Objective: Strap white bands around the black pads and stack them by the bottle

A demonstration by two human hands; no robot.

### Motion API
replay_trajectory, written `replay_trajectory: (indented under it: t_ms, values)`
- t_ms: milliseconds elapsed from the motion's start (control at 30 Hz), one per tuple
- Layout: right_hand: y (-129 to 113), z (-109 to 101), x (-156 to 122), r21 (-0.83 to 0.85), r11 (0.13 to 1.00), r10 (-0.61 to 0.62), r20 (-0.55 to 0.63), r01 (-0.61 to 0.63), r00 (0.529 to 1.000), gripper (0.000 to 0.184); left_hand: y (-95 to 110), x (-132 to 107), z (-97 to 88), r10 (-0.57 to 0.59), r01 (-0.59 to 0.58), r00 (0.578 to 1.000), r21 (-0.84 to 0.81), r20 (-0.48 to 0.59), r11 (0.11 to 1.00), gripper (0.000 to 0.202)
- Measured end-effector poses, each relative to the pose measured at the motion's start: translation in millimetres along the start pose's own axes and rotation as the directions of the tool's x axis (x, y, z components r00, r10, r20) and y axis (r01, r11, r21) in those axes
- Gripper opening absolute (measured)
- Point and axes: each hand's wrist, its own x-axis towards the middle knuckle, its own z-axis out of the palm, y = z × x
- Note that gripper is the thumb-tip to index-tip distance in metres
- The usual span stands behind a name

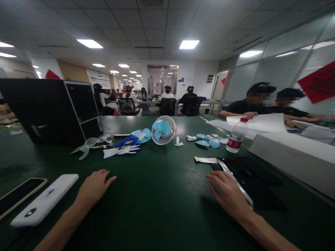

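Observation:
My left hand (92,186) lies flat on the dark green table (157,195), fingers stretched out, holding nothing. A white power bank (44,199) lies just to its left. My right hand (227,193) also rests palm down with fingers spread, its outer edge against a black pouch (251,177) with a silver strip across it. Further back stand a small blue and white desk fan (163,130), a pair of white and blue gloves (124,146) and loose blue fan parts (209,140).
A phone (18,195) lies at the left edge. A large black box (52,109) stands at back left, with a clear fan blade (87,145) beside it. A water bottle (236,135) stands at right, near a grey-white board (290,153). Two people sit at far right; others sit further back.

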Motion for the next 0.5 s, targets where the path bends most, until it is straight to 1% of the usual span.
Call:
replay_trajectory:
  t_ms: [67, 133, 200, 367, 500]
  values:
    - [-2.0, 1.3, -0.3, -0.001, 1.0, 0.0, 0.009, 0.0, 1.0, 0.02, 1.7, -1.3, -1.5, 0.017, -0.017, 1.0, 0.017, -0.025, 1.0, 0.065]
    - [-3.1, 2.9, -0.6, -0.005, 1.0, 0.003, 0.022, -0.003, 1.0, 0.021, 3.2, -2.4, -3.0, 0.033, -0.033, 0.999, 0.016, -0.017, 0.999, 0.065]
    - [-4.0, 4.2, -1.0, -0.009, 1.0, 0.009, 0.037, -0.009, 0.999, 0.02, 4.7, -3.8, -4.8, 0.025, -0.025, 1.0, 0.012, -0.003, 1.0, 0.065]
    - [-7.8, 6.2, -2.6, -0.013, 0.999, 0.032, 0.06, -0.031, 0.998, 0.022, 8.1, -10.0, -8.7, 0.031, -0.031, 0.999, 0.011, -0.02, 0.999, 0.063]
    - [-11.3, 6.9, -3.7, -0.037, 0.999, 0.013, 0.067, -0.011, 0.998, 0.023, 10.5, -15.1, -11.0, 0.037, -0.037, 0.999, 0.019, -0.011, 0.999, 0.06]
